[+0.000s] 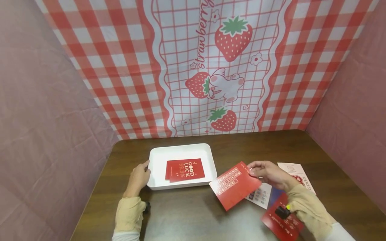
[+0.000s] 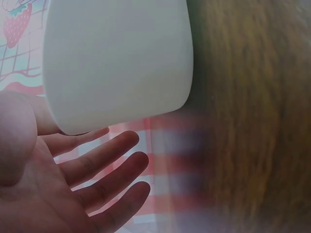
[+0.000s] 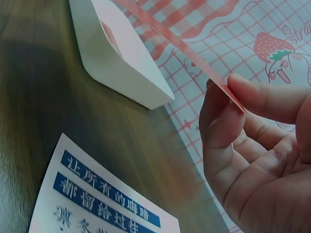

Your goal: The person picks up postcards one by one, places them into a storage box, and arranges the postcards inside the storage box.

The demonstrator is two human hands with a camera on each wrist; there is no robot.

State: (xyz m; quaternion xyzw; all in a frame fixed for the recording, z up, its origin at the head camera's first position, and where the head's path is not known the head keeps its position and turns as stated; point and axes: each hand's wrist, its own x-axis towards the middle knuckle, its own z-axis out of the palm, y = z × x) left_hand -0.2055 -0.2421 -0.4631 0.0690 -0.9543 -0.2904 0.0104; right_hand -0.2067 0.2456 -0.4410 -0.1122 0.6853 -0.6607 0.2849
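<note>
A white tray (image 1: pixel 208 159) sits at the left of the table, with red cards (image 1: pixel 193 169) inside, the top one reading GOOD LUCK. My left hand (image 1: pixel 139 177) holds the tray's left rim. In the left wrist view, the thumb reaches over the tray wall (image 2: pixel 121 63) while the other fingers spread beside it. Between thumb and fingers, my right hand (image 1: pixel 269 172) pinches the upper right corner of a red card (image 1: pixel 233 187) with rows of pale lettering. This card is tilted above the table, its left corner near the tray's lower right corner; the right wrist view shows it edge-on.
Beneath my right hand and forearm, several cards lie overlapping: a white card with blue print (image 1: pixel 260 195), another red card (image 1: pixel 281 222) and a white card with a red design (image 1: pixel 301 175). A strawberry-print cloth (image 1: pixel 211 67) hangs behind the table; pink cloth (image 1: pixel 54 134) lines the sides.
</note>
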